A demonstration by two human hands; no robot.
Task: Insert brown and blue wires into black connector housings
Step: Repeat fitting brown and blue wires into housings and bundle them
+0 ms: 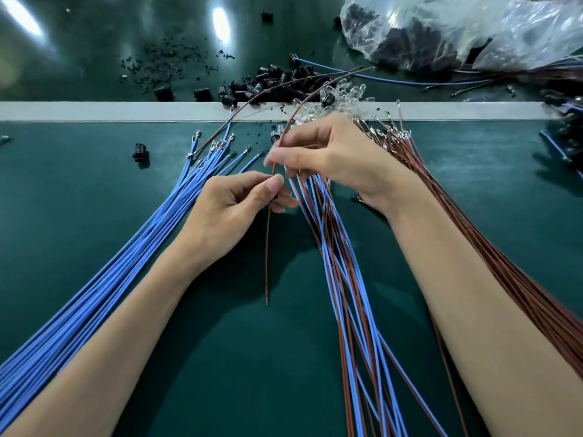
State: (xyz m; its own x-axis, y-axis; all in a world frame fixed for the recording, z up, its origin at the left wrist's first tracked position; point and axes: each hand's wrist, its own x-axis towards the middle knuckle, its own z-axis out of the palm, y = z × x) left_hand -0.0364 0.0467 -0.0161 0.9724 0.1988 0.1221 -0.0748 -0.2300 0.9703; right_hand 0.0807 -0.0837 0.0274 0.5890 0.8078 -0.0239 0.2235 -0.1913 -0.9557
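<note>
My left hand [233, 203] pinches a single brown wire [267, 247] between thumb and forefinger; its loose end hangs down towards me. A small dark part shows between the left fingers, too hidden to identify. My right hand [328, 152] holds a mixed bunch of brown and blue wires [340, 263] that trails towards me, and its fingertips pinch a brown wire [293, 118] that arcs away. A fan of blue wires [126, 257] lies to the left, a fan of brown wires [492, 247] to the right. Black connector housings [271, 83] are piled beyond the grey strip.
A lone black housing [140, 152] sits on the green mat at the left. Clear plastic parts [344, 93] lie by the pile. A plastic bag of black parts [441, 29] is at the back right. A grey strip [94, 111] crosses the bench. Finished assemblies lie at the right edge [564, 143].
</note>
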